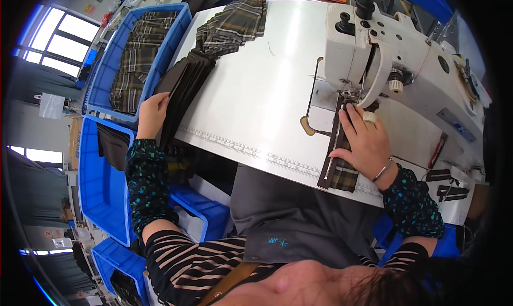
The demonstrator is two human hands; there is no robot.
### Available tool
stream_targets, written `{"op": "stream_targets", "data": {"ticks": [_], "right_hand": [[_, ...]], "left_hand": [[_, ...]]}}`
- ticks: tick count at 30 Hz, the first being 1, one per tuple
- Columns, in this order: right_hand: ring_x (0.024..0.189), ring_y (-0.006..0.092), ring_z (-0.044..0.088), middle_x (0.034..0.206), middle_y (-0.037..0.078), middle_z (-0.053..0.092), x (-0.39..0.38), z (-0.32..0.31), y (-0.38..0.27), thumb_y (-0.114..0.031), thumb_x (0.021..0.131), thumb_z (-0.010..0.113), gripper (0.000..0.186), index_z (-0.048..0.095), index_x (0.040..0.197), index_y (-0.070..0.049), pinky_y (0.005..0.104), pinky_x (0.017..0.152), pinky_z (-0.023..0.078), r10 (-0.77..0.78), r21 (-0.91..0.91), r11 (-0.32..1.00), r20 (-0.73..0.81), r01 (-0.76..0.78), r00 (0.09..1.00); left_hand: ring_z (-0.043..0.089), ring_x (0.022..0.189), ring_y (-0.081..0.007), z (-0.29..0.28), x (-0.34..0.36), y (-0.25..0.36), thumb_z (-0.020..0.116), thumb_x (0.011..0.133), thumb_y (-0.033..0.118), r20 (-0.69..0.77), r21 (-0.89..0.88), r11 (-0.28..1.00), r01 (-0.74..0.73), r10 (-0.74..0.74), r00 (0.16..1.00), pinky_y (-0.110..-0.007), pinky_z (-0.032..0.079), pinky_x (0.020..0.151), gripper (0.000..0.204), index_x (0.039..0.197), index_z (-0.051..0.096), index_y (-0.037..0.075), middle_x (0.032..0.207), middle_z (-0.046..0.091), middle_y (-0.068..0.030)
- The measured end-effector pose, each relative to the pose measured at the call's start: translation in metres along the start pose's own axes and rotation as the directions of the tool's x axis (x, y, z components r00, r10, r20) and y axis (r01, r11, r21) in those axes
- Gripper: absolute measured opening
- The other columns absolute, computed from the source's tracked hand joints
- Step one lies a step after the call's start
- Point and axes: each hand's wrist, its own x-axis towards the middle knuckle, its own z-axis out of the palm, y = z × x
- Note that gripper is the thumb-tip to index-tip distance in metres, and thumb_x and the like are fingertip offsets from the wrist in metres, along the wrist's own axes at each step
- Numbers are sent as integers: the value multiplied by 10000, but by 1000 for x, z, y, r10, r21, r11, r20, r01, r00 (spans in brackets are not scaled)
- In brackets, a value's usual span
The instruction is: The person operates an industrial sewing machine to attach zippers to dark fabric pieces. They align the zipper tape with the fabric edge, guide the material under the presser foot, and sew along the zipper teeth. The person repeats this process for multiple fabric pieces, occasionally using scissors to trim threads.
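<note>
My left hand (153, 114) pinches the edge of a stack of dark brown fabric pieces (188, 84) at the table's left side. My right hand (363, 138) lies with fingers apart on a dark zipper strip (328, 172) and a plaid fabric piece (344, 180), beside the presser foot of a white industrial sewing machine (401, 65). The strip runs from under the foot toward the table's front edge. The needle area is partly hidden by my fingers and machine parts.
A blue bin (181, 20) of plaid pieces and another (107, 199) with dark fabric line the left. More plaid pieces (230, 25) lie at the back of the white table (262, 92). A red-handled tool (437, 151) and short dark strips (451, 194) lie at the right.
</note>
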Motion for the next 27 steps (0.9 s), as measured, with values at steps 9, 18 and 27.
{"op": "stream_targets", "data": {"ticks": [9,18,27], "right_hand": [[1341,365,560,1491,212,559,-2,0,2,-684,773,710,986,562,1463,5,525,1169,366,25,-3,1000,100,-25,995],[1280,403,583,1245,186,674,1,0,2,-705,730,735,964,663,1348,31,583,1144,393,3,46,999,-17,-3,1000],[1309,430,584,1180,236,705,-2,2,2,-670,760,747,749,797,1029,27,609,1148,375,9,30,1000,-30,-8,1000]], "left_hand": [[706,970,-386,-19,-2,73,605,944,94,141,318,933,-170,130,981,-505,560,824,352,1291,640,47,1090,720,-172],[665,667,-260,15,-40,260,647,906,34,551,-679,734,-10,519,654,-375,535,641,515,1401,546,-62,787,653,-149],[647,1073,-334,100,-14,312,748,930,186,-27,-612,585,-533,657,753,-430,532,909,326,1232,699,73,1185,670,-100]]}}
